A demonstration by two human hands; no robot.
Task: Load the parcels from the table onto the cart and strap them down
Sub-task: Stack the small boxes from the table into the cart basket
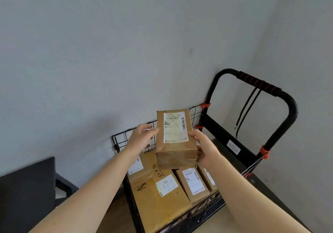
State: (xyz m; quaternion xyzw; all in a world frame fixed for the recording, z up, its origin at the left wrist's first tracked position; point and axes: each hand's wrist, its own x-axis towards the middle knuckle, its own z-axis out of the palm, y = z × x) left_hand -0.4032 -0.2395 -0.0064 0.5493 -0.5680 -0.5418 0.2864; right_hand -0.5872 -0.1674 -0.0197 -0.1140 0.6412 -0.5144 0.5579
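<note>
I hold a brown cardboard parcel point(175, 139) with a white shipping label above the cart. My left hand point(142, 136) presses on its left side and my right hand point(205, 147) grips its right side and lower corner. Below it lies the cart point(200, 213), a black platform with wire mesh walls. Several brown parcels lie flat on it, among them a large one with handwriting point(153, 196) and a narrower labelled one point(193, 183). Black elastic straps point(246, 108) hang from the cart's handle point(257, 83).
The cart stands in a corner of grey walls. Its black handle has a red-and-black grip and red clips point(264, 151) on the frame. A dark table edge point(27, 193) is at the lower left, with bare floor between it and the cart.
</note>
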